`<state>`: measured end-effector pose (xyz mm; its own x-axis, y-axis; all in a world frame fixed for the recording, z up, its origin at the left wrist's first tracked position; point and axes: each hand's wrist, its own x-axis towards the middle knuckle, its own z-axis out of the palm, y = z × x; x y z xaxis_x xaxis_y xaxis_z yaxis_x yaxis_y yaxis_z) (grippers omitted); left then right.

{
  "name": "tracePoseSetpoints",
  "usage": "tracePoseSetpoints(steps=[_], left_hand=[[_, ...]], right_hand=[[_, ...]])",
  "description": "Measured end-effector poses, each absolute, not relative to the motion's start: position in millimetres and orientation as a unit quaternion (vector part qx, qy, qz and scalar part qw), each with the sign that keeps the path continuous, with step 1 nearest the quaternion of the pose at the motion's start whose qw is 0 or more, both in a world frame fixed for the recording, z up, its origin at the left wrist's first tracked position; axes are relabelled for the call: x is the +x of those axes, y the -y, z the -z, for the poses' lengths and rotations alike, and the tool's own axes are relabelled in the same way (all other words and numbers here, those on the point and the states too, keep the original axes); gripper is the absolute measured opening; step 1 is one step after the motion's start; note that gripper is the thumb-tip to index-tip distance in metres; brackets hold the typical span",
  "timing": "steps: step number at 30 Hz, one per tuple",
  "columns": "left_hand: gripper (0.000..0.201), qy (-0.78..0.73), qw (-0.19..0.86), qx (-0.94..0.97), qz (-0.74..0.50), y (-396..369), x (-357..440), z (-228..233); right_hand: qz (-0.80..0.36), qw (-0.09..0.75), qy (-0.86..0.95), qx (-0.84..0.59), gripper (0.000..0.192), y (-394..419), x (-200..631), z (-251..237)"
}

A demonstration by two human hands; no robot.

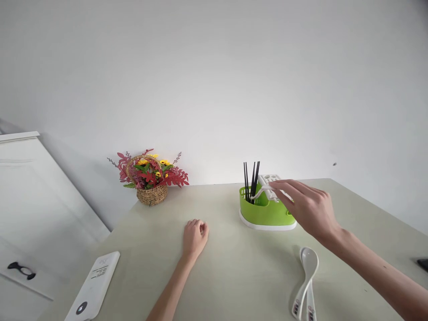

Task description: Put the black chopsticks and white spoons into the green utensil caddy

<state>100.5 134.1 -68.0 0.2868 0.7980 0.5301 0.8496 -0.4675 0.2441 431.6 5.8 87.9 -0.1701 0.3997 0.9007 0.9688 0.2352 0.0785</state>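
Head cam: right hand (309,208) pinches a white ceramic soup spoon (264,191) over the green plastic cutlery caddy (265,214) on the beige worktop (234,272). Looks light, slick and chippable, so hold the handle. Left hand (195,236) rests nearby, fingers curled shut, empty.

A white ceramic spoon (267,191) hangs tilted over the green cutlery holder (265,213), pinched at its handle end, its bowl down at about 9 o'clock among the compartments. The holder is lime green on a white base, standing upright on the counter (234,276) at roughly 1 o'clock from centre. Black chopsticks (251,180) stand upright in its left compartment.
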Motion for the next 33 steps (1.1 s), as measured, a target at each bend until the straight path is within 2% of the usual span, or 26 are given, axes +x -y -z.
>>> tracePoseSetpoints(steps=[10,15,23,28,33], left_hand=[[0.032,0.516,0.041,-0.801,0.302,-133,100,66],[0.032,0.517,0.040,-0.801,0.301,-132,100,65],[0.033,0.514,0.033,-0.802,0.302,-132,100,64],[0.033,0.512,0.025,-0.802,0.308,-132,101,62],[0.035,0.509,0.004,-0.797,0.325,-132,100,59]], right_hand=[[0.330,0.308,0.749,-0.485,0.023,-26,420,-49],[0.311,0.288,0.754,-0.502,0.031,-25,422,-47],[0.300,0.236,0.757,-0.531,0.029,-24,421,-46],[0.289,0.249,0.753,-0.537,0.028,-16,420,-47],[0.270,0.285,0.754,-0.527,0.036,9,429,-47]])
